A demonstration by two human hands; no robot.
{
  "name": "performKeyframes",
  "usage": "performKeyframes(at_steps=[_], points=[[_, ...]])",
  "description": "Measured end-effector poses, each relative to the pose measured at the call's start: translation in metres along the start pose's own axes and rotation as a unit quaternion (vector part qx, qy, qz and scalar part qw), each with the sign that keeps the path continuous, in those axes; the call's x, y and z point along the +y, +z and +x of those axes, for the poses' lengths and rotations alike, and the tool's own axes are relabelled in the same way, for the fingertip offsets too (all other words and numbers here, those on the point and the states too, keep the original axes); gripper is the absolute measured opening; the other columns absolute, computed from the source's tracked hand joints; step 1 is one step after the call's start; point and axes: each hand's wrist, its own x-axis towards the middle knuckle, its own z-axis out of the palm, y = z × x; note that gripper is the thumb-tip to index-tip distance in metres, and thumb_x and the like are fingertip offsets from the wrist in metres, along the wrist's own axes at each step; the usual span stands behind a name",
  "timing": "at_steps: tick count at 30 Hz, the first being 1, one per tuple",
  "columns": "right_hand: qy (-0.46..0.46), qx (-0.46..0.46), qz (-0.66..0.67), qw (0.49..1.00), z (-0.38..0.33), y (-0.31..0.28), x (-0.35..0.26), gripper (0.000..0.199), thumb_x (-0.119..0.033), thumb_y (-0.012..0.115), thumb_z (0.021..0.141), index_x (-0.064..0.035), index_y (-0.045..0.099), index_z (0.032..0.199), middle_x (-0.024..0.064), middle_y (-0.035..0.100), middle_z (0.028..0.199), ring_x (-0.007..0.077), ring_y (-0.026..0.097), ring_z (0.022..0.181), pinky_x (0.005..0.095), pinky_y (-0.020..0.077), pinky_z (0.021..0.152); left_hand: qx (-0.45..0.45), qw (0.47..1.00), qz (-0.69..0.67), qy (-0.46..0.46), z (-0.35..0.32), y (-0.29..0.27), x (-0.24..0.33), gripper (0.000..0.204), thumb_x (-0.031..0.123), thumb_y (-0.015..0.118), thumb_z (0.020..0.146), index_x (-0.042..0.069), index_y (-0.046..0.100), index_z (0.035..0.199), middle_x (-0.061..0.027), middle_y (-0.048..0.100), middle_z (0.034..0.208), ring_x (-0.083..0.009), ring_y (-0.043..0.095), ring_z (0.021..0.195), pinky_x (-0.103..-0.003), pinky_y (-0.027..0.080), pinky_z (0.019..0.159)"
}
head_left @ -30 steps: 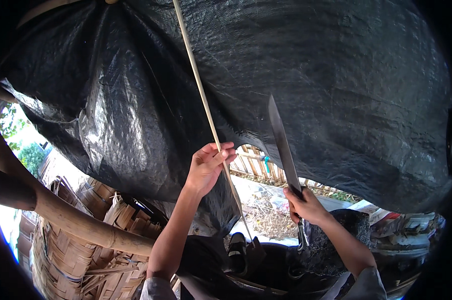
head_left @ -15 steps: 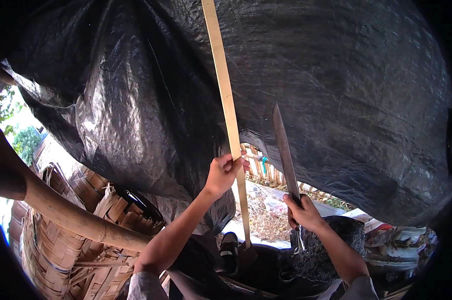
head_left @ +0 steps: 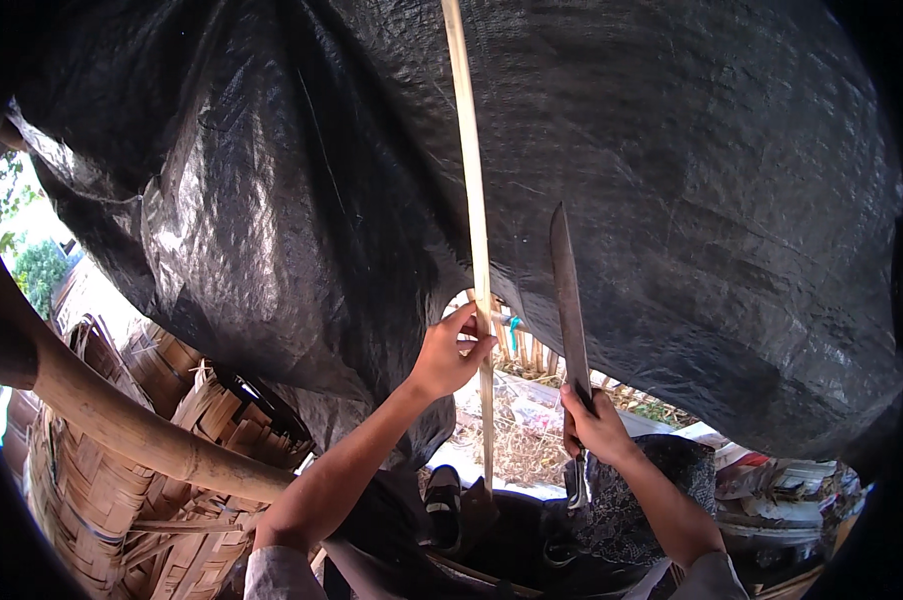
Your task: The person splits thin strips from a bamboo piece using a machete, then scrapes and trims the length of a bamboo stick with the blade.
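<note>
A long, pale bamboo strip (head_left: pixel 470 160) stands nearly upright in front of me, running from the top edge down to the ground by a shoe (head_left: pixel 442 505). My left hand (head_left: pixel 446 360) grips it below its middle, fingers and thumb closed about it. On the right, my right hand (head_left: pixel 601 428) is wrapped round the handle of a machete (head_left: pixel 569 290). Its dark blade points upward, leaning slightly left, apart from the strip. Part of the handle shows below my fist.
A large black tarp (head_left: pixel 691 190) hangs across the front. A thick bamboo pole (head_left: pixel 161 435) slants in at left, over woven bamboo baskets (head_left: pixel 81 490). Patterned dark cloth (head_left: pixel 651 500) lies under my right forearm, with piled rubbish (head_left: pixel 791 510) beyond. Under the tarp, a slatted fence (head_left: pixel 531 352) shows.
The bamboo strip has turned to show a narrower side, and its upper part has swung right. My left hand's fingers have shifted on it. The machete stays raised in my right hand.
</note>
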Motion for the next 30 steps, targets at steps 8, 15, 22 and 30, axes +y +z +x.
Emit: performKeyframes(at_steps=[8,15,22,30], points=[[-0.294,0.076,-0.220,0.927,-0.004,-0.002,-0.036,0.032,-0.023,0.044,0.090,0.0024,0.054,0.073,0.0122,0.049,0.047,0.0233,0.051,0.039,0.0354,0.0381,0.041,-0.092,0.977,-0.180,-0.061,-0.002,0.014,-0.016,0.012,0.006,0.042,0.091,-0.003,0.049,0.095,-0.0056,0.058,0.081,-0.0108,0.056,0.080,-0.026,0.043,0.077],[-0.390,0.161,-0.553,0.718,0.035,-0.023,-0.073,0.030,-0.014,0.061,0.062,-0.0050,0.053,0.090,0.0107,0.056,0.054,0.0287,0.058,0.050,0.0375,0.0468,0.047,-0.130,0.982,-0.134,-0.031,-0.005,0.027,0.011,0.031,0.023,0.028,0.095,0.002,0.048,0.084,-0.0040,0.052,0.063,-0.0109,0.050,0.058,-0.025,0.042,0.056],[-0.404,0.149,-0.585,0.687,0.049,-0.034,-0.058,0.036,-0.017,0.065,0.054,-0.0057,0.054,0.086,0.0090,0.059,0.064,0.0264,0.059,0.057,0.0355,0.0469,0.050,-0.077,0.931,-0.320,-0.160,-0.019,0.047,0.024,0.032,0.016,0.024,0.094,0.006,0.038,0.067,0.0005,0.032,0.046,-0.0093,0.033,0.038,-0.024,0.029,0.036],[-0.349,0.213,-0.588,0.699,0.051,-0.048,-0.068,0.039,-0.020,0.064,0.061,-0.0070,0.056,0.097,0.0122,0.060,0.064,0.0275,0.061,0.057,0.0357,0.0486,0.049,-0.024,0.909,-0.375,-0.183,-0.008,0.045,0.049,0.038,0.028,0.035,0.094,0.004,0.038,0.064,-0.0022,0.035,0.048,-0.0083,0.033,0.038,-0.025,0.026,0.036]])
